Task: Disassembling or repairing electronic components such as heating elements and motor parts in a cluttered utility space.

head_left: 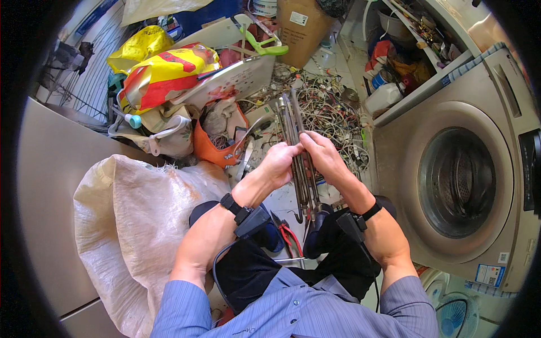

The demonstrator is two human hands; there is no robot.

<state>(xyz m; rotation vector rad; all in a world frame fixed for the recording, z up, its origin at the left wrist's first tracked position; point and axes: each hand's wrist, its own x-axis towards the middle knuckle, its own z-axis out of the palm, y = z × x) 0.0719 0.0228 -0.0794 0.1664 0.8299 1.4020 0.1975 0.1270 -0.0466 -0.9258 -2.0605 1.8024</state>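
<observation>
A bundle of long, thin, dull metal rods, some bent into a hook at the lower end, stands roughly upright in front of me. My left hand is closed round its left side. From the right, my right hand grips the same bundle, its thumb close to the left thumb near the upper part. The fingers behind the rods are partly hidden. Below the bundle, between my feet, lie red-handled pliers on the floor.
A heap of tangled cables and scrap covers the floor ahead. To the left are a large white woven sack, an orange bag and a yellow-red bag. A washing machine stands right; a cardboard box is at the back.
</observation>
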